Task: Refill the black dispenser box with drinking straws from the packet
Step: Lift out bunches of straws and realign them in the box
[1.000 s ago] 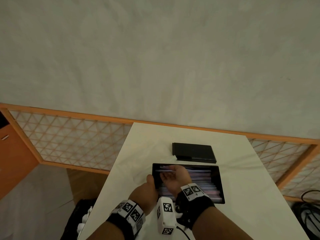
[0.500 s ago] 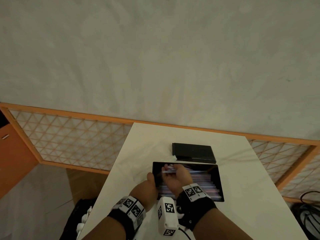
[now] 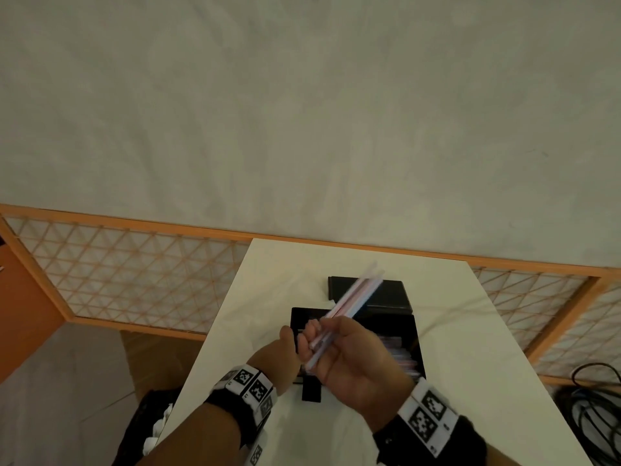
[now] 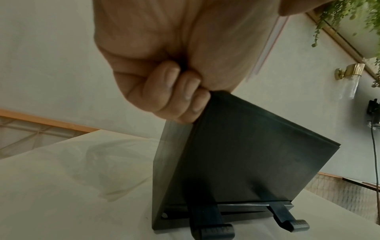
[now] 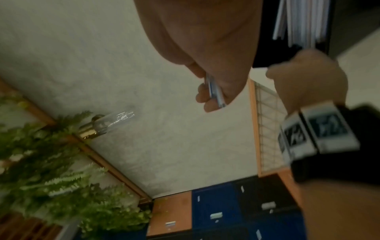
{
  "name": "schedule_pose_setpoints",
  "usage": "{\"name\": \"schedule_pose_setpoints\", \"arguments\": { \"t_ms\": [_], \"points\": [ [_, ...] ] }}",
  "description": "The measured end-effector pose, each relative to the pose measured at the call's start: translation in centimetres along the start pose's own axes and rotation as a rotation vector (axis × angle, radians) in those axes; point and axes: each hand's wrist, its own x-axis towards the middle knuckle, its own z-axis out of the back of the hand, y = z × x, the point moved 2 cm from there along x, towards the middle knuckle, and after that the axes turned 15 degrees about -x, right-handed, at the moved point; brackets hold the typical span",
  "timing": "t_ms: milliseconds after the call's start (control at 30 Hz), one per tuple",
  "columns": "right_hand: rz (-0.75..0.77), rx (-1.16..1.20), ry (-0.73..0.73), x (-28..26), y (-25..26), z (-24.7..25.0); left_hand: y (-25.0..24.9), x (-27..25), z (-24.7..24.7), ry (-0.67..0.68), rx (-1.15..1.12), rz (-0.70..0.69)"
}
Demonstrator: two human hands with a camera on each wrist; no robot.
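Observation:
The black dispenser box stands open in the middle of the white table, with pastel straws lying inside. My left hand grips the box's left rim; in the left wrist view its fingers curl over the top corner of the box. My right hand hovers above the box and grips a blurred bundle of straws that slants up and to the right. In the right wrist view the bundle's end pokes out of my curled right hand.
A flat black lid-like piece lies just behind the box. Crumpled clear plastic rests on the table left of the box. An orange lattice screen borders the far table edge. Cables lie on the floor at right, a dark bin at left.
My right hand has come up out of the box with a bundle of straws and swung them upward. The left hand has stayed on the box's left rim.

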Motion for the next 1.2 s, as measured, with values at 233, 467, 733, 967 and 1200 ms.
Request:
{"name": "schedule_pose_setpoints", "arguments": {
  "t_ms": [233,467,733,967,1200],
  "points": [
    [0.160,-1.941,-0.284,0.7,6.9,7.9,-0.7,0.8,0.6,0.007,0.200,-0.060],
    [0.086,-2.608,-0.445,2.4,7.1,12.2,-1.3,1.1,1.0,0.039,0.186,-0.019],
    [0.127,-2.736,-0.524,4.2,6.4,11.3,-1.2,1.0,1.0,0.037,0.176,-0.019],
    [0.270,-2.749,-0.520,3.7,7.1,9.0,-1.1,1.0,0.9,0.060,0.214,-0.026],
    [0.098,-0.708,-0.167,6.6,2.6,4.7,-0.8,1.1,0.5,0.021,0.227,-0.091]
  ]
}}
